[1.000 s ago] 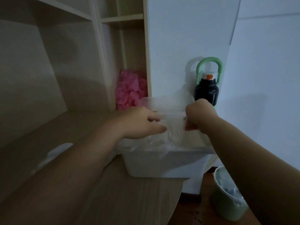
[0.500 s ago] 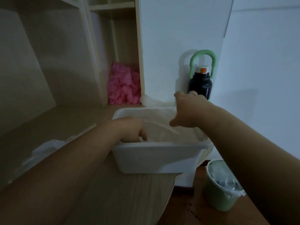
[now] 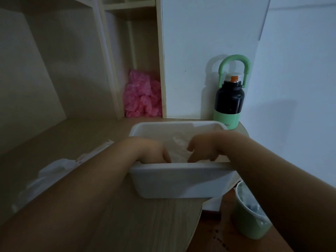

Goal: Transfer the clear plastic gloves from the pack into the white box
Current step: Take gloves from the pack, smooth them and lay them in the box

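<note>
The white box (image 3: 181, 180) stands on the wooden desk in front of me. Crumpled clear plastic gloves (image 3: 179, 145) lie inside it. Both hands reach down into the box. My left hand (image 3: 154, 151) points its fingers down onto the gloves at the near left, with the fingertips hidden behind the near wall. My right hand (image 3: 201, 148) presses its downward-pointing fingers on the gloves at the near right. The glove pack (image 3: 52, 171), pale and crumpled, lies on the desk to the left, partly under my left forearm.
A black and green bottle (image 3: 228, 104) with a green handle stands behind the box at the wall. Pink plastic items (image 3: 141, 97) fill a shelf niche at the back. A green bin (image 3: 251, 215) sits on the floor at the lower right, past the desk's edge.
Both hands, which held a clear glove up above the box, have gone down into the box with it. The view has tilted so that the box's inside shows.
</note>
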Demonstrator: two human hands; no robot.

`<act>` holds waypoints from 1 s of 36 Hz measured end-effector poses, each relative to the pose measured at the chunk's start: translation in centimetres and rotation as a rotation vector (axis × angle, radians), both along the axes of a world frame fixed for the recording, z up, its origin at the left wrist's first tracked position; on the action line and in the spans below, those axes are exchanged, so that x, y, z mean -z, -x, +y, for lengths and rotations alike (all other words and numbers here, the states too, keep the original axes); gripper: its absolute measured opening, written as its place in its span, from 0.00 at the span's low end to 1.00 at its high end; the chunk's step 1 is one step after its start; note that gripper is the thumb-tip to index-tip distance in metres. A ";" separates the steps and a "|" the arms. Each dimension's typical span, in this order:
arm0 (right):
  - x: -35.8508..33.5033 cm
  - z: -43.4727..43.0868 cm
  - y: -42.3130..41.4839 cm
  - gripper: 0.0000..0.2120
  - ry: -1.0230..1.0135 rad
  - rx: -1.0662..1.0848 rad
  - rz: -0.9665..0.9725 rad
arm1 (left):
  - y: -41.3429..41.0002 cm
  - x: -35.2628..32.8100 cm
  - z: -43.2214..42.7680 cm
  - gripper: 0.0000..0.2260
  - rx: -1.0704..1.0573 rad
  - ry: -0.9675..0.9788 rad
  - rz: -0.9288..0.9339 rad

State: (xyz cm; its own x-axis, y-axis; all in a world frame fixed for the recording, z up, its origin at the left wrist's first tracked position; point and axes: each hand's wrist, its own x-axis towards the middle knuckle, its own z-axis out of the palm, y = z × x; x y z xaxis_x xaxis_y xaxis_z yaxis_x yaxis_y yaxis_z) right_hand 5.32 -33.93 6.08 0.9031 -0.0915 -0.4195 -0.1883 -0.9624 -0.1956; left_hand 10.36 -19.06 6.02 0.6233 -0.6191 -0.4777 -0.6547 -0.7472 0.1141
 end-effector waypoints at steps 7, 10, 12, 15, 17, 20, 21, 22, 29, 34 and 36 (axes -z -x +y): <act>-1.9 2.5 1.3 0.16 -0.151 0.007 -0.483 | 0.7 -2.7 4.6 0.09 -0.145 0.704 -0.168; -2.4 5.0 1.5 0.16 -0.204 0.013 -0.633 | 1.5 -3.2 7.1 0.09 -0.214 0.903 -0.262; -2.3 7.2 1.5 0.16 -0.261 -0.002 -0.711 | 2.0 -3.0 9.5 0.09 -0.265 0.968 -0.346; -1.7 11.4 1.6 0.13 -0.356 -0.069 -0.822 | 2.9 -2.1 13.8 0.08 -0.375 1.054 -0.448; -1.0 14.4 2.0 0.12 -0.426 -0.124 -0.865 | 3.3 -0.9 16.7 0.07 -0.475 1.099 -0.513; 0.7 17.9 2.1 0.12 -0.491 -0.183 -0.881 | 3.8 1.8 19.7 0.07 -0.612 1.137 -0.570; 1.6 19.0 2.0 0.13 -0.505 -0.197 -0.855 | 4.2 2.9 20.6 0.07 -0.648 1.137 -0.569; 2.5 19.8 1.9 0.14 -0.512 -0.201 -0.814 | 4.4 4.1 21.1 0.08 -0.667 1.123 -0.565; 9.6 21.9 0.3 0.22 -0.613 -0.108 -0.576 | 5.2 12.0 22.2 0.18 -0.587 0.827 -0.580; 12.3 21.5 -1.1 0.20 -0.636 -0.097 -0.715 | 3.6 13.8 22.2 0.23 -0.677 0.892 -0.676; 13.0 21.3 -1.7 0.19 -0.643 -0.104 -0.779 | 3.0 14.0 22.2 0.20 -0.674 0.879 -0.754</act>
